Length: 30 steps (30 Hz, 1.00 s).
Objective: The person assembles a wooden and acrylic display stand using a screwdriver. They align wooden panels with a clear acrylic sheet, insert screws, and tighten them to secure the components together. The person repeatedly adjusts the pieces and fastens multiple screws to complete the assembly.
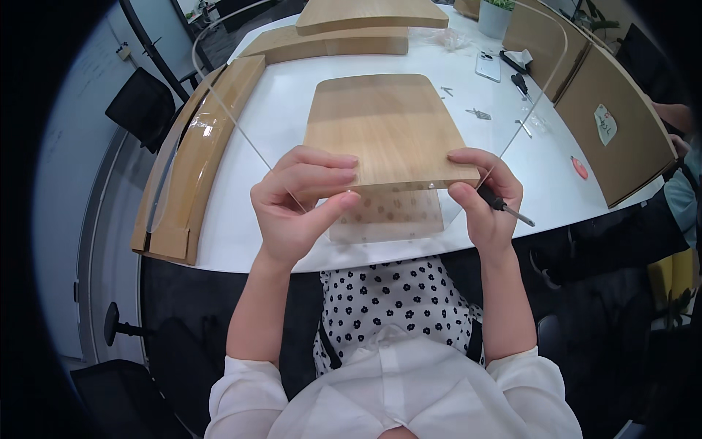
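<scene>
Both hands grasp the wooden panel [384,128]: left hand [300,201] at 7 o'clock, right hand [486,197], also clutching a screwdriver [504,208], at 5 o'clock. It looks stiff, light, smooth-edged.

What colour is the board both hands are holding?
Light wood-grain tan; the board shows best in the head view.

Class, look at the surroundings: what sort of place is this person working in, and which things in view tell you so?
Probably an office or meeting room used for assembly work: a large white table, black office chairs beside it, and a whiteboard wall at the left. Both hands hold a wooden panel.
</scene>
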Each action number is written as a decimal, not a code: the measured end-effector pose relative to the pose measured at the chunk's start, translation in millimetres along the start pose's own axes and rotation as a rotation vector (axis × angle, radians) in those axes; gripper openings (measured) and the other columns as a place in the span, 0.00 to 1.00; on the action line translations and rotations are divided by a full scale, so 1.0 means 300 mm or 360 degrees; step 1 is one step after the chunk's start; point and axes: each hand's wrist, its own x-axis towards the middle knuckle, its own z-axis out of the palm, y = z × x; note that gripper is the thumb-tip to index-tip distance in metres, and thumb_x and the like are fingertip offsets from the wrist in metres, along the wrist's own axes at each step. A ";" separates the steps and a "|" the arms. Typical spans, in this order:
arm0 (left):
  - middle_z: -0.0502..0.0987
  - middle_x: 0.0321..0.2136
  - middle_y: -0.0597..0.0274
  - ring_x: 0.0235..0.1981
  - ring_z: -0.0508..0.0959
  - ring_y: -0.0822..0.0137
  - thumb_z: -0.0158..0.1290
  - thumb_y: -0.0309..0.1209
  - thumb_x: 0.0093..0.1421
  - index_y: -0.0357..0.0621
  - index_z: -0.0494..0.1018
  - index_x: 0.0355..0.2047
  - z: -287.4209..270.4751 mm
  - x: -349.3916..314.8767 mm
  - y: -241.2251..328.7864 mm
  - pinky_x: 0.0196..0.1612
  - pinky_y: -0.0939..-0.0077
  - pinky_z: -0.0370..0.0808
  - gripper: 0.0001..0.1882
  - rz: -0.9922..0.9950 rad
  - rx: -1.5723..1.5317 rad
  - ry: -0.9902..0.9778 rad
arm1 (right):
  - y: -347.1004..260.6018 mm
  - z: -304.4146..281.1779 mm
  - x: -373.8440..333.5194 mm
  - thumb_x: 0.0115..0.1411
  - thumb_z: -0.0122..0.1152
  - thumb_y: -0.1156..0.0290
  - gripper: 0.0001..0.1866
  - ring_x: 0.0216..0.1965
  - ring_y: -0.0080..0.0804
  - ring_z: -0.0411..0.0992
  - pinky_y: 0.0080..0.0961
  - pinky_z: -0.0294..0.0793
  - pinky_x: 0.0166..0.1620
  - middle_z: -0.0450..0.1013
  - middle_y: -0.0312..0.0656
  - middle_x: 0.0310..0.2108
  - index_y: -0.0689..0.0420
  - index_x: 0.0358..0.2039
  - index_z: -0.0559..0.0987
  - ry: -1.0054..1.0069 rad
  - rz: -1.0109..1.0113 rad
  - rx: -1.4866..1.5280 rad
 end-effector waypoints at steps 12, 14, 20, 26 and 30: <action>0.82 0.38 0.51 0.39 0.82 0.66 0.60 0.16 0.57 0.34 0.83 0.34 0.005 0.015 -0.008 0.44 0.74 0.81 0.05 0.0059 -0.0152 -0.0002 | 0.010 -0.005 0.008 0.53 0.72 0.80 0.17 0.26 0.10 0.63 0.09 0.61 0.32 0.73 0.27 0.26 0.62 0.44 0.81 0.0029 -0.0037 -0.0004; 0.82 0.38 0.51 0.39 0.82 0.66 0.59 0.16 0.57 0.34 0.83 0.34 0.013 0.013 -0.011 0.43 0.74 0.81 0.05 0.0071 -0.0166 0.0027 | -0.001 0.003 0.010 0.53 0.72 0.80 0.17 0.27 0.10 0.65 0.09 0.62 0.33 0.75 0.29 0.27 0.62 0.44 0.81 0.0052 -0.0031 0.0054; 0.82 0.37 0.50 0.38 0.82 0.66 0.58 0.16 0.58 0.33 0.82 0.32 0.036 0.012 -0.016 0.41 0.76 0.81 0.04 0.0093 -0.0119 0.0095 | 0.013 -0.016 0.023 0.53 0.73 0.80 0.17 0.28 0.10 0.66 0.11 0.66 0.35 0.76 0.30 0.29 0.63 0.44 0.81 0.0012 -0.0049 0.0067; 0.82 0.37 0.51 0.37 0.82 0.68 0.58 0.17 0.60 0.33 0.80 0.31 0.081 0.014 -0.032 0.38 0.79 0.79 0.02 0.0134 0.0028 0.0268 | 0.052 -0.058 0.089 0.54 0.73 0.79 0.16 0.26 0.10 0.64 0.11 0.64 0.31 0.76 0.29 0.27 0.61 0.44 0.82 -0.0104 -0.0099 0.0033; 0.82 0.38 0.52 0.35 0.81 0.71 0.58 0.18 0.60 0.33 0.81 0.31 0.102 0.027 -0.041 0.36 0.82 0.78 0.02 0.0104 0.0116 0.0307 | 0.083 -0.076 0.132 0.56 0.72 0.75 0.14 0.23 0.09 0.61 0.10 0.59 0.28 0.72 0.27 0.23 0.60 0.43 0.82 -0.0146 -0.0152 0.0075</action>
